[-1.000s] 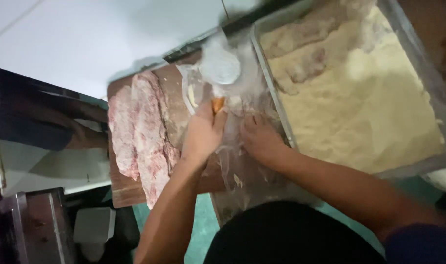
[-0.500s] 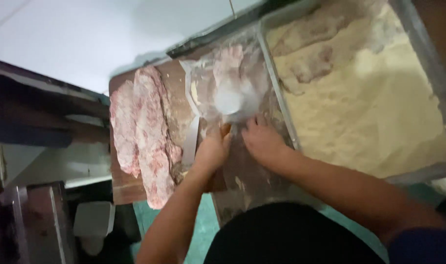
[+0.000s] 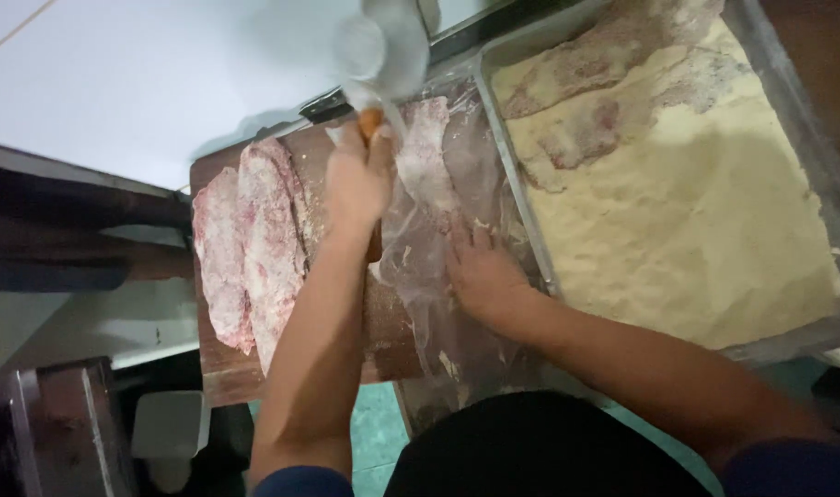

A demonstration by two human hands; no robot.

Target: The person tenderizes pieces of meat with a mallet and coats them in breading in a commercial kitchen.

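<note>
Head view, looking down: the left hand (image 3: 357, 184) has a closed grip on the orange handle of a raised metal mallet (image 3: 383, 46) above a wooden cutting board (image 3: 219, 368). The right hand (image 3: 480, 276) lies flat, fingers spread, on clear plastic sheeting (image 3: 438, 184) over meat. Floured cutlets (image 3: 250, 239) lie left; a breadcrumb tray (image 3: 797, 120) sits right.

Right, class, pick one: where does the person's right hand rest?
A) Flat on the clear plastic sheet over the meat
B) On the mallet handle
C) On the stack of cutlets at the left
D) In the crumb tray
A: the right hand lies palm down, fingers spread, on the plastic sheet, beside the tray, while the left hand grips the mallet.
</note>
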